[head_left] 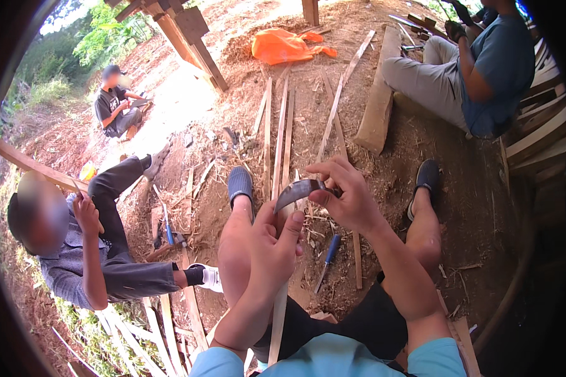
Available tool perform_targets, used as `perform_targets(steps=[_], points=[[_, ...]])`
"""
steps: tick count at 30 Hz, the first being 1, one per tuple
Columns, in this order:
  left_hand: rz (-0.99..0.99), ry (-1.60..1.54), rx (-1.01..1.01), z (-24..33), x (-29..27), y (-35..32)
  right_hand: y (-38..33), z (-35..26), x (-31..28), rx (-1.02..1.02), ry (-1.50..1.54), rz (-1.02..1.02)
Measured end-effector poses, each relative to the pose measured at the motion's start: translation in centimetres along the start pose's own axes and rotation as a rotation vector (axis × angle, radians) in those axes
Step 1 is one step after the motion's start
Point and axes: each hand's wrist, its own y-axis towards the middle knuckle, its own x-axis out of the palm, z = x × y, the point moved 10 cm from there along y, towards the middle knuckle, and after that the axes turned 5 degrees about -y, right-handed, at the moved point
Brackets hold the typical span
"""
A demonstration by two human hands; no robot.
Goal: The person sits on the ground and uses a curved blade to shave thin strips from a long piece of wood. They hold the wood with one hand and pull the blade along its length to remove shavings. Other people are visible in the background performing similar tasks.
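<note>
A thin strip (278, 314) is being held upright between the knees by the left hand (271, 242), fingers wrapped around it. A curved blade (295, 190) is being pinched at the strip's top by the right hand (349, 195). Shaving would best be done away from the thumb. The blade's handle is being hidden by the fingers.

Dark grey curved blade (295, 190) against a pale wood strip (278, 314), blue-handled tool (331, 246) on reddish-brown dirt (396, 182), bright orange bag (282, 46) up top, dark blue ribbed slipper (239, 183), light blue shirt (333, 359) and black shorts (371, 320).
</note>
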Motion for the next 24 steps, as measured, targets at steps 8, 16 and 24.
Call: perform_targets(steps=[8, 16, 24], points=[[-0.146, 0.322, 0.108, -0.4, -1.3, -1.0, -0.9, -1.3, 0.9, 0.183, 0.054, -0.185], [-0.201, 0.033, 0.136, -1.3, -1.6, -0.5, -2.8, -2.8, 4.6, 0.115, 0.064, -0.206], [-0.292, 0.198, 0.064, -2.0, -1.1, 0.3, -2.5, -4.7, 4.4, 0.088, -0.070, -0.258]])
